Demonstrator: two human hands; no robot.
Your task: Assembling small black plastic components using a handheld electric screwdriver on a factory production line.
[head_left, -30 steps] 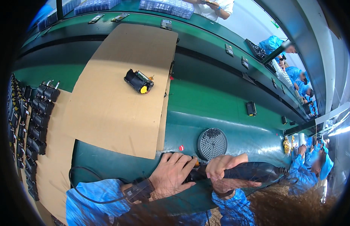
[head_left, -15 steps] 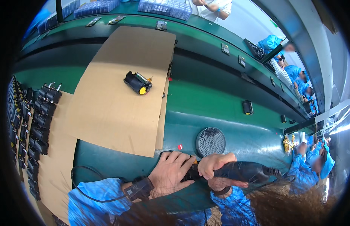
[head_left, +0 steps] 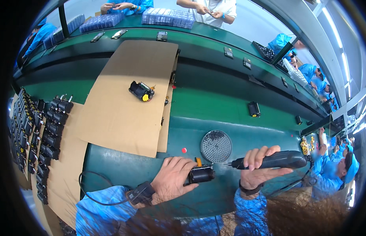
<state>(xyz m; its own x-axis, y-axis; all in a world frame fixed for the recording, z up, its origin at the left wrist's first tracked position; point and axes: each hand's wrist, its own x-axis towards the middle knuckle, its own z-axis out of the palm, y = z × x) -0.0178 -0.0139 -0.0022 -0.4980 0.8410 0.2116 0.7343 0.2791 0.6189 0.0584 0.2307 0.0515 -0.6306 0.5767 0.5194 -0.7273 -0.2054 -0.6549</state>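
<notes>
My left hand [head_left: 172, 180] rests on the green bench, its fingers closed against the left end of a black plastic housing [head_left: 203, 175]. An orange ribbon cable [head_left: 198, 161] sticks up from that housing. In my right hand [head_left: 254, 170] is a black electric screwdriver [head_left: 279, 160], held almost level. Its bit points left, to the right of the housing and apart from it. Just beyond lies a round grey tray [head_left: 227, 137] with many small holes and dark screws heaped at its far side. A dark cuff with a cable circles my left wrist.
A cardboard sheet [head_left: 116, 114] carries another black housing [head_left: 141, 91]. Rows of similar housings [head_left: 51, 139] stand at the left. More housings [head_left: 253, 109] sit on the green belt. A small red piece [head_left: 184, 150] lies by the cardboard. Co-workers in blue sit at the right.
My right hand has drawn the screwdriver away from the housing to the right, so its bit and the housing now show. My left hand stays at the housing. The view has shifted slightly.
</notes>
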